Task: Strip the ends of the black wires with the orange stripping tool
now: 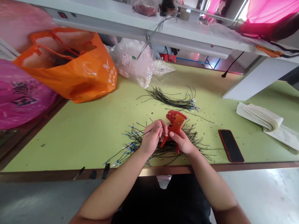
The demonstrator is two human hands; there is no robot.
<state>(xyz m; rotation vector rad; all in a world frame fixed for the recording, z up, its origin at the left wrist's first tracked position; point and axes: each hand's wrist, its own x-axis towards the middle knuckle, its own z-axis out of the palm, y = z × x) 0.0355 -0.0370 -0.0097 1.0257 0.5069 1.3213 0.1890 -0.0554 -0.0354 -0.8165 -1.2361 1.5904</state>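
Over a spread pile of thin black wires with blue tips (163,151), my right hand (183,142) is wrapped round the handles of a red and orange hand tool (177,122). The tool's head points up and away from me. Just left of it, my left hand (153,135) is closed, with a thin dark wire pinched between thumb and finger. Some of its fingertips are close to the tool's handle; contact is unclear. Farther back on the green table lies a separate bundle of black wires (173,99), its blue tips toward the right.
An orange bag (91,74) and a pink bag (25,96) stand at the left, beside clear plastic bags (135,62). At the right lie a phone (231,145) and folded papers (261,116). A white shelf (130,23) spans the back, on a panel (249,77).
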